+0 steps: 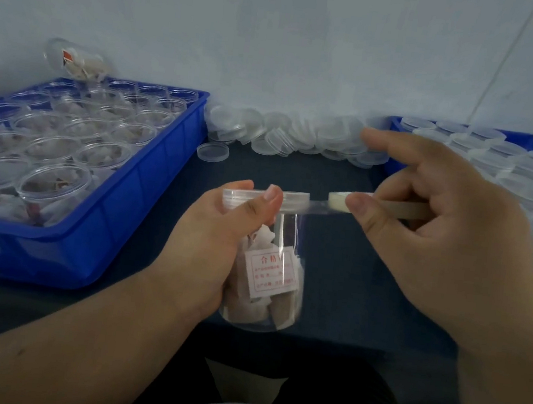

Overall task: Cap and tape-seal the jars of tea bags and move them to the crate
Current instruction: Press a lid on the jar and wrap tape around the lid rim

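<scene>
Clear plastic jar (270, 269) of tea bags, white red-printed label on its side, upright and capped with a clear screw lid (292, 200), at the near edge of the dark tabletop (351, 262). Wrapped round its body, left hand (216, 246), grip closed on it, thumb pressing the lid's rim. Just beside, right hand (438, 243), grip pinching a small roll of clear tape (337, 202); strip stretched to the lid, seemingly stuck there. Left: blue plastic crate (146, 187) of open jars. Behind: heap of loose clear lids (287, 134). Right: second blue crate (399, 122) of capped jars.
</scene>
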Demonstrator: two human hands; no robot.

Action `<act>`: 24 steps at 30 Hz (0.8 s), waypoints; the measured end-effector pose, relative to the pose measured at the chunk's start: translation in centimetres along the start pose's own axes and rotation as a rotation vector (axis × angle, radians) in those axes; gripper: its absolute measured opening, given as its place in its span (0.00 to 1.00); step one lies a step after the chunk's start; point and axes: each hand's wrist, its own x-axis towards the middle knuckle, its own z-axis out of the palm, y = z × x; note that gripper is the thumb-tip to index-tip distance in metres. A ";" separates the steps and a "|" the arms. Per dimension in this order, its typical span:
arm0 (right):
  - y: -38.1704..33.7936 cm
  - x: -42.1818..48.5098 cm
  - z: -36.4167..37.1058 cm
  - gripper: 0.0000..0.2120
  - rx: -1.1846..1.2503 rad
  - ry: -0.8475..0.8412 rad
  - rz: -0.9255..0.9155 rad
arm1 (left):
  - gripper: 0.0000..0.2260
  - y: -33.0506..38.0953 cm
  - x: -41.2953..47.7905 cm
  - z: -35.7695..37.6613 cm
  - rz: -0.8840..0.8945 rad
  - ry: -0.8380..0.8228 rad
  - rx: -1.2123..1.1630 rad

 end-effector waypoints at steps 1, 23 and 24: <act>0.1 0.0 0.1 0.23 -0.023 0.017 -0.013 | 0.48 0.0 0.0 0.0 0.004 0.009 -0.003; 1.1 0.4 2.5 0.27 -0.084 -0.075 0.012 | 0.51 0.1 -0.7 -0.2 0.093 -0.224 -0.183; 1.1 0.3 2.7 0.26 -0.099 -0.056 0.008 | 0.51 0.1 -0.7 -0.2 0.075 -0.235 -0.199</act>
